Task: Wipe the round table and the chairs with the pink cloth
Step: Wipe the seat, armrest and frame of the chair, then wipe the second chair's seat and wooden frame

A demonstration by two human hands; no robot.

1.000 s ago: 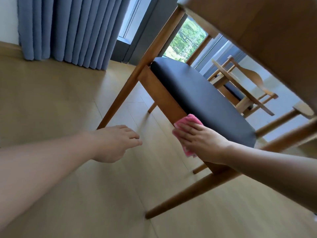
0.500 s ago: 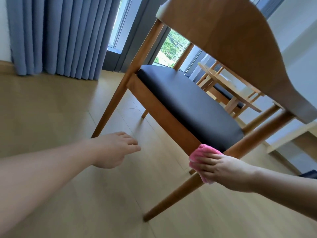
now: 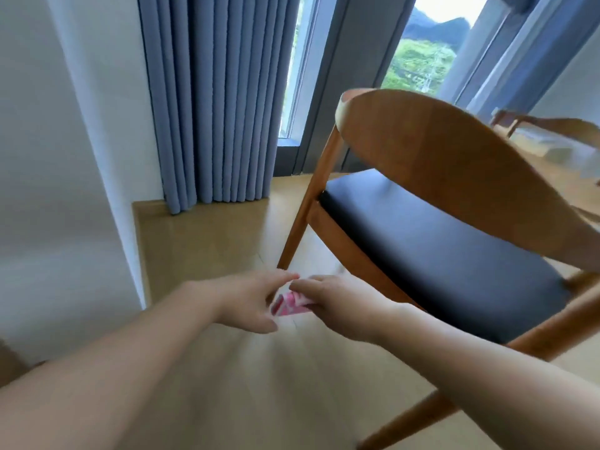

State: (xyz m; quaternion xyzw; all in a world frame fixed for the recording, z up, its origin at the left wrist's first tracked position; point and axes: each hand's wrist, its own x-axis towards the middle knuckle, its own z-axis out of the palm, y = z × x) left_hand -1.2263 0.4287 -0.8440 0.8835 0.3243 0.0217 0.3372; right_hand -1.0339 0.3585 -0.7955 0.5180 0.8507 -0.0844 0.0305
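A wooden chair [image 3: 431,164] with a black seat [image 3: 448,254] and a curved backrest stands at the right. The pink cloth [image 3: 289,304] is bunched between my two hands, in the air left of the chair's front leg. My right hand [image 3: 337,303] grips the cloth from the right. My left hand [image 3: 250,300] reaches onto it from the left with its fingers over the top; most of the cloth is hidden by both hands. The round table [image 3: 552,170] shows blurred behind the chair at the far right.
A white wall [image 3: 65,157] stands close on the left. Blue curtains [image 3: 211,102] hang in front of the window [image 3: 418,56] behind the chair. A second chair [image 3: 552,123] sits beyond the table. Wooden floor [image 3: 207,241] lies between wall and chair.
My right hand has left the chair's frame and carried the cloth left to meet my left hand. The view has risen and swung, now showing the chair from above.
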